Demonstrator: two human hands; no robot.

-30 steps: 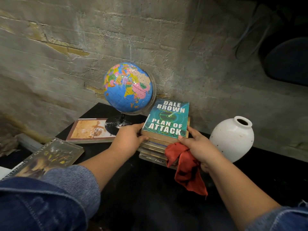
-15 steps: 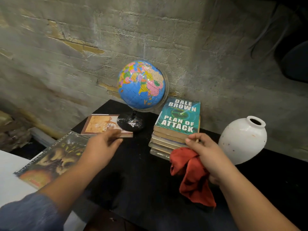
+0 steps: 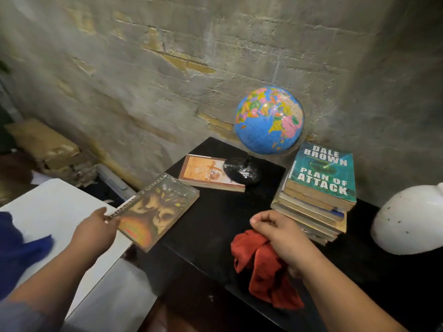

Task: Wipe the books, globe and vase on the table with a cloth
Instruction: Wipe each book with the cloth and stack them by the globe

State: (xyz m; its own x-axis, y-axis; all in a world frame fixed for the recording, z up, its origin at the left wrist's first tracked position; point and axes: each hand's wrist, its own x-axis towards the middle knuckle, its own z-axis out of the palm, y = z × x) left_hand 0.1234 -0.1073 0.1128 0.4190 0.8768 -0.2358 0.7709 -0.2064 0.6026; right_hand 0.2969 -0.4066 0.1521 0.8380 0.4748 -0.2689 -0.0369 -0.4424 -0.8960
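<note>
My left hand (image 3: 94,232) grips the near corner of a brown owl-cover book (image 3: 155,209) that lies across the black table's left edge. My right hand (image 3: 282,236) holds a crumpled red cloth (image 3: 261,267) just above the table, in front of a stack of books (image 3: 316,200) topped by a teal paperback. A blue globe (image 3: 269,121) on a black base stands at the back, with an orange-cover book (image 3: 206,172) lying flat beside the base. The white vase (image 3: 407,224) sits at the right edge, partly cut off.
The black table (image 3: 215,226) stands against a rough brick wall (image 3: 167,80). A white surface (image 3: 55,207) adjoins it on the left. Cardboard and clutter (image 3: 45,144) lie on the floor at the far left.
My left hand left the book stack, swung left and took hold of the owl-cover book. My right hand with the cloth drew back from the stack. The view turned left.
</note>
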